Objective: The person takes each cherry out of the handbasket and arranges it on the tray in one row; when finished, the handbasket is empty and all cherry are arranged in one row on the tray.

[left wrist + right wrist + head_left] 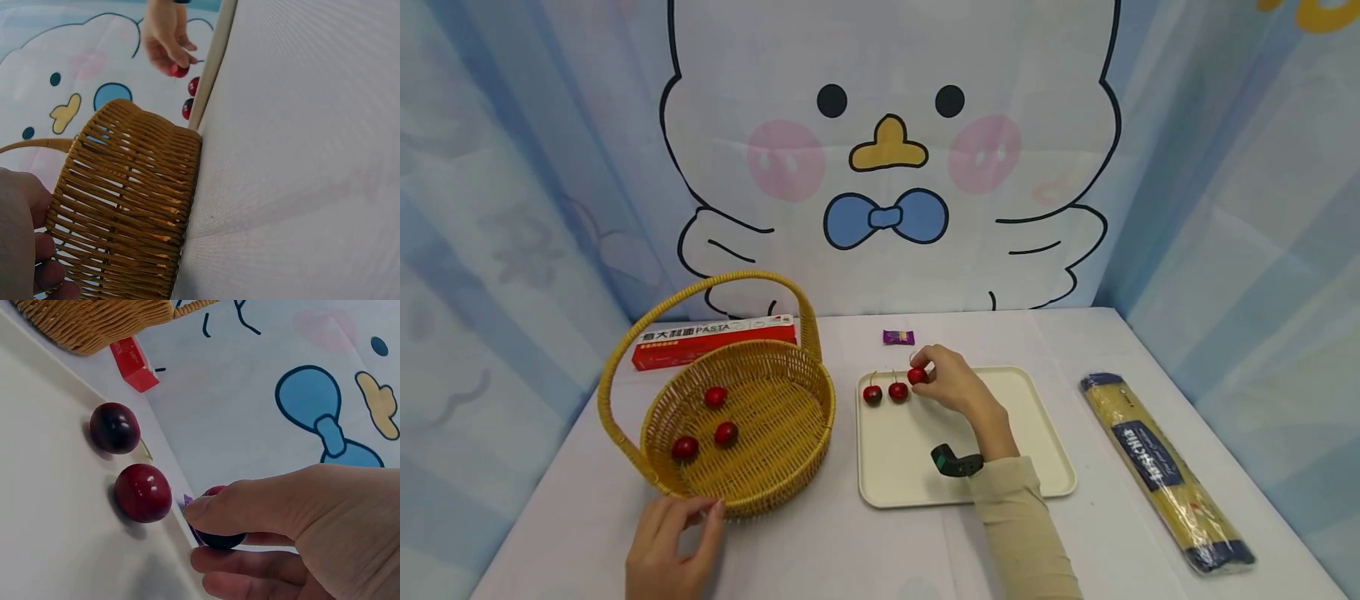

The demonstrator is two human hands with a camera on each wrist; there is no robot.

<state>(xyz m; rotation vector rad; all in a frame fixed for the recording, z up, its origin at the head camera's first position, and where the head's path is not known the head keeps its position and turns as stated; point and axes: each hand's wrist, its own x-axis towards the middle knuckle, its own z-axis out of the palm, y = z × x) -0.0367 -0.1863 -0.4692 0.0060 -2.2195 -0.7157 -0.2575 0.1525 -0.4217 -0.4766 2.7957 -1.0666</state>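
My right hand [953, 382] pinches a dark red cherry [917, 376] between thumb and fingers, over the far part of the cream tray [917, 475]. Just left of it on the tray lie two more cherries with stems: one cherry [898, 392] close by, another cherry [872, 395] near the corner. At the near edge of the yellow wicker basket [782, 433], my left hand [672, 546] grips the rim; the left wrist view shows its fingers [49, 275] against the weave. Inside the basket are three cherries [726, 434], set apart from each other.
Behind the basket lies a red and white pasta box [715, 337]. A small purple wrapped sweet [898, 337] is beyond the tray. To the right rests a long pack of pasta [1165, 471]. A printed curtain [887, 275] backs the white table. The basket's tall handle [617, 367] arches up.
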